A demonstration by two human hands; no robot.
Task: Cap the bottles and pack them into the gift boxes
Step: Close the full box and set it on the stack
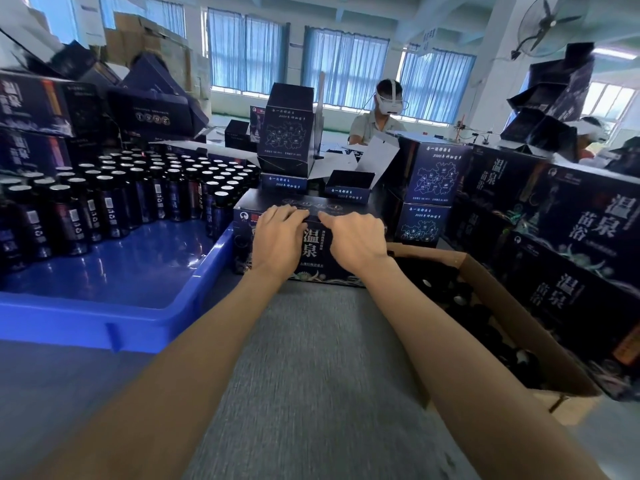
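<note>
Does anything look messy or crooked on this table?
Yes. The boxes heaped at the back left lie tilted with flaps open, and another pile at the back right leans too. The bottles stand upright, and the gift box in front sits straight.

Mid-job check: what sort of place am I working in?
Probably a packing workshop or small factory line: rows of dark bottles in a blue tray, stacks of printed gift boxes on both sides, and another worker seated at the bench beyond.
</note>
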